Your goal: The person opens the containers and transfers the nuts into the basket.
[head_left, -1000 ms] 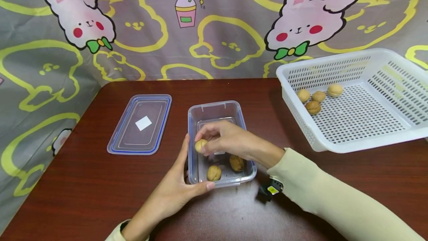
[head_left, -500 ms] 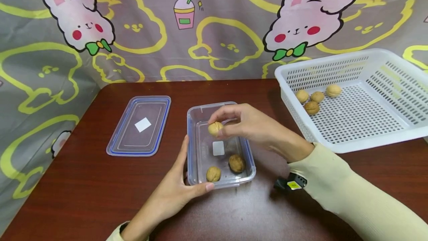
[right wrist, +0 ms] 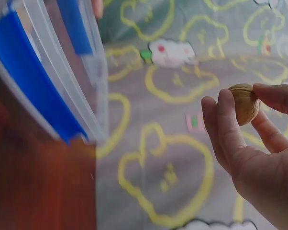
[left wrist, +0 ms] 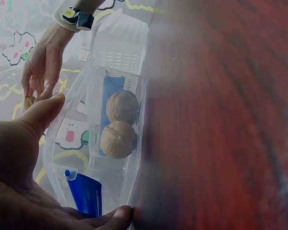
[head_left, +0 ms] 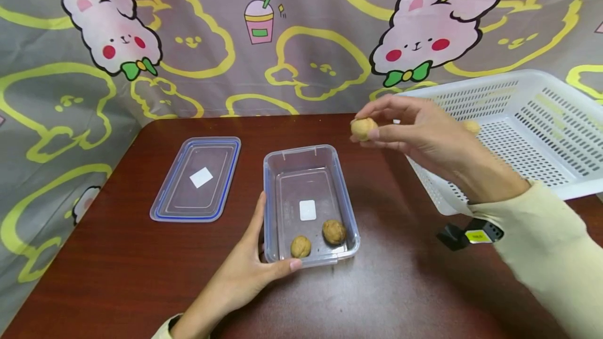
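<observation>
Pinches a pale walnut [head_left: 364, 129] between thumb and fingers of the right hand [head_left: 424, 135], in the air off the far right corner of the clear box [head_left: 301, 160]. Grips that box at its near left corner with the left hand [head_left: 247, 258], thumb over the near rim. Has one brown walnut [head_left: 300, 247] and a second brown walnut [head_left: 334, 232] lying inside the box, toward its near end. Shows a blue-edged lid [head_left: 186, 200] left of the box and, well to its right, a white basket [head_left: 537, 143] with a walnut [head_left: 471, 127] visible inside.
</observation>
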